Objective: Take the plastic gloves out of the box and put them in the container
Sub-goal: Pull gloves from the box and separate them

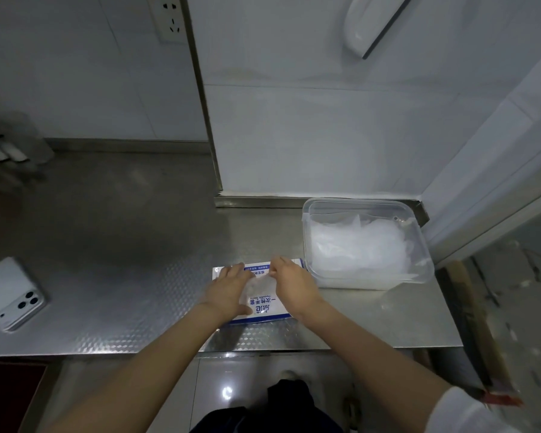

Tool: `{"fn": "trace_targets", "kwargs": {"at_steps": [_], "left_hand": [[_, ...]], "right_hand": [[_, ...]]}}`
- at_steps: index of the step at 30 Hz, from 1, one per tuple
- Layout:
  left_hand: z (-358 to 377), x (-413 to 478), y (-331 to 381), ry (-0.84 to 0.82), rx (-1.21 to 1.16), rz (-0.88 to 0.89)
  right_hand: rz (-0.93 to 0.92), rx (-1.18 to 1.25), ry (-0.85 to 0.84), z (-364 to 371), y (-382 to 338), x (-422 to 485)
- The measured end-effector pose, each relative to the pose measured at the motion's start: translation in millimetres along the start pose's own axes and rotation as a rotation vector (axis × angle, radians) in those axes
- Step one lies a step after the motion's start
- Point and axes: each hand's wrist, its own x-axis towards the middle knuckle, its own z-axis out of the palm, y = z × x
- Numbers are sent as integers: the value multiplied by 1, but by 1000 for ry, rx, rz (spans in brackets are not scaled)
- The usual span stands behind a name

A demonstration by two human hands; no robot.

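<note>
1. Plastic gloves (256,286) at the box (264,306) opening looked thin and clingy; pinning the box flat and drawing slowly would suit.
2. Left hand (228,289) lay flat, fingers straight, pressing the box onto the surface (138,245).
3. Right hand (294,285) pinched the plastic gloves, beside the container (425,270).
</note>
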Motion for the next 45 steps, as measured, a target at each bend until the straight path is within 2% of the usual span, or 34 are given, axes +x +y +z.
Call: {"fn": "trace_targets", "kwargs": {"at_steps": [4, 6, 8, 10, 13, 17, 21, 23, 26, 28, 30, 33, 34, 37, 38, 41, 42, 43, 45], "left_hand": [[-4, 0, 2, -10, 14, 2], [0, -1, 0, -1, -73, -61], [4, -2, -1, 15, -181, -127], [5, -3, -1, 19, -207, -145], [6, -3, -2, 22, -225, -148], [6, -4, -3, 8, -239, -139], [0, -7, -1, -3, -36, -16], [-2, -5, -4, -50, -46, 2], [-15, -8, -1, -110, -248, 40], [-31, -12, 4, -118, -593, 10], [-46, -12, 9, -54, -926, -41], [-59, -6, 11, 74, -1271, -83], [-62, -5, 14, 96, -1318, -87], [-67, -5, 21, 202, -1217, -107], [-67, -4, 22, 254, -1204, -122], [-67, -4, 26, 388, -1236, -176], [-66, -3, 27, 409, -1246, -189], [-66, -3, 29, 416, -1264, -195], [-66, -3, 35, 408, -1300, -176]], "right_hand": [[43, 163, 171, -22, -4, -3], [81, 298, 250, -34, -1, 1], [91, 369, 210, -39, 4, 4], [83, 406, 90, -37, 8, 3], [75, 362, -28, -26, 12, 4], [77, 335, 66, -26, 11, 8], [163, 466, 148, -39, 19, 9], [200, 503, 152, -45, 24, 9], [203, 494, 129, -48, 27, 8], [192, 477, 102, -50, 27, 9], [173, 449, 76, -52, 27, 10], [130, 400, 8, -56, 27, 10], [123, 399, -26, -56, 28, 10], [160, 481, -49, -60, 29, 8], [162, 496, 17, -62, 29, 8], [122, 390, 351, -64, 27, 2], [73, 399, 404, -64, 23, -1], [13, 414, 388, -63, 18, -5], [-61, 419, 242, -56, 7, -10]]}}
